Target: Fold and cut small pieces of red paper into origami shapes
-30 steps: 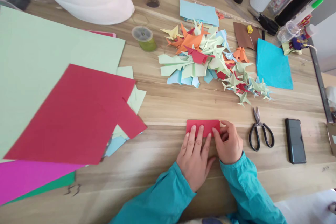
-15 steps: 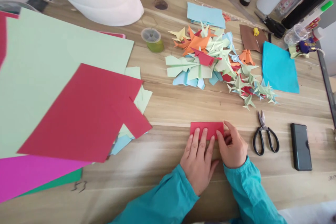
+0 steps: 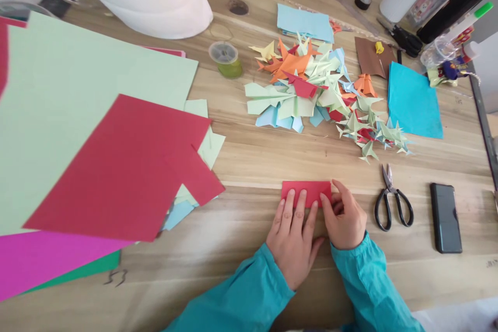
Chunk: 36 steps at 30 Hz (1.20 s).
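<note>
A small folded red paper lies on the wooden table near the front edge. My left hand rests flat on its near part, fingers stretched out and pressing it down. My right hand is curled at the paper's right end, thumb and fingers pinching its edge. Both arms wear teal sleeves.
Black scissors and a dark phone lie right of my hands. A heap of folded paper figures sits beyond, with a blue sheet beside it. Large coloured sheets cover the left. A green wire spool stands behind.
The view shifted slightly between the earliest frame and now. My hands stay on the red paper, almost still.
</note>
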### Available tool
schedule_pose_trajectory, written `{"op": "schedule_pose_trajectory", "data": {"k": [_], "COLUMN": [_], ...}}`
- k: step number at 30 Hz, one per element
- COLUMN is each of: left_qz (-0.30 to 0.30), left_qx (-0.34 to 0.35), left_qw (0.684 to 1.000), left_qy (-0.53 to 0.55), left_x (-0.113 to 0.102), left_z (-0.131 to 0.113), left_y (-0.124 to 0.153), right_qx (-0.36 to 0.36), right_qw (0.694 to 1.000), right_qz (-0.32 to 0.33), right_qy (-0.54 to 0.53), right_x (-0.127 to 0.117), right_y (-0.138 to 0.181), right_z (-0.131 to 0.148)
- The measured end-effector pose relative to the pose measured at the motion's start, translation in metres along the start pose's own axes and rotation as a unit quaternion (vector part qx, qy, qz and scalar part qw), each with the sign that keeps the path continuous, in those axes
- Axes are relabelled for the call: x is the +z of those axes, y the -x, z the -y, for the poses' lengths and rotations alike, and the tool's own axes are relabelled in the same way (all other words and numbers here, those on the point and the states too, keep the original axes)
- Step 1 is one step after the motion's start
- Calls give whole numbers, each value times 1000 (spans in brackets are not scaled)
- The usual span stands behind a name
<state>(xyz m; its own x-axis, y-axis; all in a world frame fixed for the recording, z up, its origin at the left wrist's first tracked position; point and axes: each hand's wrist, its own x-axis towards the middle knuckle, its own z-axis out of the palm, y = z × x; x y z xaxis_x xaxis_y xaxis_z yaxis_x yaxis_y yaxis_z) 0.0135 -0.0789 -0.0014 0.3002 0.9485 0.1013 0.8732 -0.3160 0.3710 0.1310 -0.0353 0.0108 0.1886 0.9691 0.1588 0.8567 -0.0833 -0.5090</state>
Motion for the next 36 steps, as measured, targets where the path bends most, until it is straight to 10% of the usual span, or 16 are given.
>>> {"op": "schedule_pose_trajectory", "data": {"k": [18,36], "left_qz": [-3,-5], "left_qx": [-4,3], "left_qw": [1000,1000], "left_qy": [4,19], "left_x": [-2,-4], "left_z": [1,2], "left_y": [-3,-4], "right_qx": [171,183], "right_qw": [968,962], "right_qz": [80,83], "right_qy": [-168,-186], "right_x": [-10,-19], "right_y": [-6,-2], "right_z": [-5,-6]}}
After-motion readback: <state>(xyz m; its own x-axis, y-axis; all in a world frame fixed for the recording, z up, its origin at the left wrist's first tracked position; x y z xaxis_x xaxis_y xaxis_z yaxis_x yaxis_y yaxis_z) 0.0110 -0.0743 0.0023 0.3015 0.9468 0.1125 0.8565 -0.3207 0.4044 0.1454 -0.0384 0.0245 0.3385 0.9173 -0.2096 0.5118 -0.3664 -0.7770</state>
